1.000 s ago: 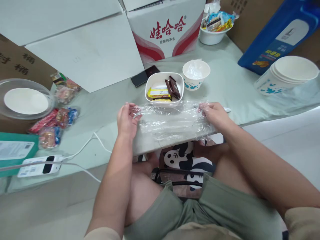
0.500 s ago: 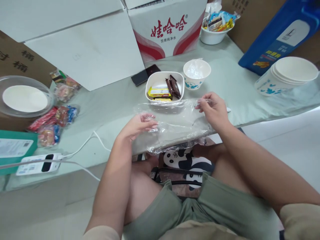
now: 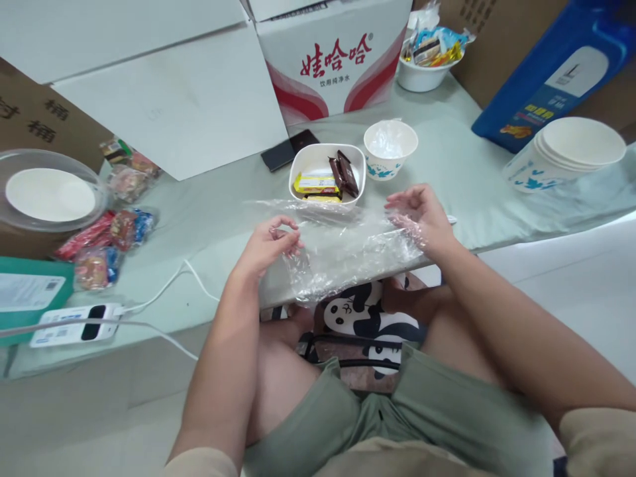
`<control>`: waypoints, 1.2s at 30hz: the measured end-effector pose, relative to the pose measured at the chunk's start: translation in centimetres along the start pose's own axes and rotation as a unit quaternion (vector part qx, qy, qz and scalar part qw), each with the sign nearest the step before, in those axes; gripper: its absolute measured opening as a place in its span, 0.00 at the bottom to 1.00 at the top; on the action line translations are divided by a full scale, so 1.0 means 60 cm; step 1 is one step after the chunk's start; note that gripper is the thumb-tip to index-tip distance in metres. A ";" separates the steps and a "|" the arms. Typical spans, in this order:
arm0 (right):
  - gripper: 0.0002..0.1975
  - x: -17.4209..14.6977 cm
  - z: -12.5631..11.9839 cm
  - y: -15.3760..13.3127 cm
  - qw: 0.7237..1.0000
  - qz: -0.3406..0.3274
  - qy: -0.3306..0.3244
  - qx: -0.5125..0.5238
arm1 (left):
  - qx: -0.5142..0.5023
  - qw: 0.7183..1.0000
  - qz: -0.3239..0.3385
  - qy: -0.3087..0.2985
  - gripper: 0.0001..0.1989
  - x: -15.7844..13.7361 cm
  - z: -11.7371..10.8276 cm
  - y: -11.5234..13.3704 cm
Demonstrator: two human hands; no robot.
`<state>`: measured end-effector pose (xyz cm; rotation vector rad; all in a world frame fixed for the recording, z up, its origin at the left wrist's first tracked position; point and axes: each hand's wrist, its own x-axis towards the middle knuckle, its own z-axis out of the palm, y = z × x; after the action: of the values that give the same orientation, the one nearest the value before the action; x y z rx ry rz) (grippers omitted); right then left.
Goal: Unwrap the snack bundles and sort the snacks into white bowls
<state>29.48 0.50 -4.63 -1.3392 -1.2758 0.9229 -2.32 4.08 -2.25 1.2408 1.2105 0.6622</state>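
A sheet of clear, crinkled plastic film [image 3: 348, 258] spans the space between my two hands, over the table's front edge. My left hand [image 3: 273, 245] has curled fingers, with the film's left edge at the fingertips. At the film's right side, my right hand [image 3: 420, 215] has its upper fingers loosely bent and the film gathered against its lower fingers. Just beyond the film stands a white bowl [image 3: 305, 161] with yellow-wrapped snacks [image 3: 318, 183] and brown-wrapped snacks [image 3: 345, 173] in it. The film's far edge overlaps the bowl's near side.
A paper cup [image 3: 385, 165] with clear plastic inside stands beside the bowl. Stacked paper cups [image 3: 536, 165] and a blue jug [image 3: 527, 99] are at right. Behind are a dark phone [image 3: 278, 156] and a white carton [image 3: 338, 93]. Wrapped snacks [image 3: 122, 228] and a power strip [image 3: 74, 326] lie left.
My left hand has moved slightly up and left, and its fingers have curled more. My right hand's fingers have loosened. The film has spread and shifted between them.
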 end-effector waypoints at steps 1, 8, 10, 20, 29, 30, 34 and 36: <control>0.19 -0.001 0.001 0.000 1.000 0.003 -0.005 -0.015 | -0.005 1.000 0.005 0.012 0.23 0.001 0.001 -0.001; 0.12 -0.004 0.004 -0.015 0.993 0.092 0.026 0.071 | -0.143 0.983 0.066 0.090 0.16 0.001 -0.003 0.003; 0.10 -0.003 0.000 -0.021 0.989 0.100 0.043 0.099 | -0.180 0.976 0.066 0.099 0.11 0.000 -0.007 0.006; 0.10 0.014 -0.029 0.000 0.967 0.165 0.086 0.176 | -0.198 0.972 0.012 0.128 0.15 0.008 -0.011 0.019; 0.07 -0.014 -0.054 0.014 0.954 -0.047 0.295 -0.026 | -0.167 0.985 0.043 0.018 0.31 0.002 0.001 0.012; 0.08 -0.015 -0.055 0.007 0.947 -0.099 0.295 -0.087 | -0.167 0.985 0.049 0.006 0.31 -0.001 0.000 0.014; 0.11 0.008 -0.038 -0.044 0.947 -0.200 0.173 -0.184 | -0.190 0.979 0.054 -0.044 0.35 -0.010 -0.014 0.018; 0.13 0.032 -0.013 -0.074 0.965 -0.199 0.043 -0.167 | -0.200 0.975 0.045 -0.081 0.35 -0.013 -0.022 0.018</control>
<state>29.66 1.88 0.09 -1.2893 -1.6064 0.3771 -3.58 4.10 -0.84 0.9904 0.8379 0.8092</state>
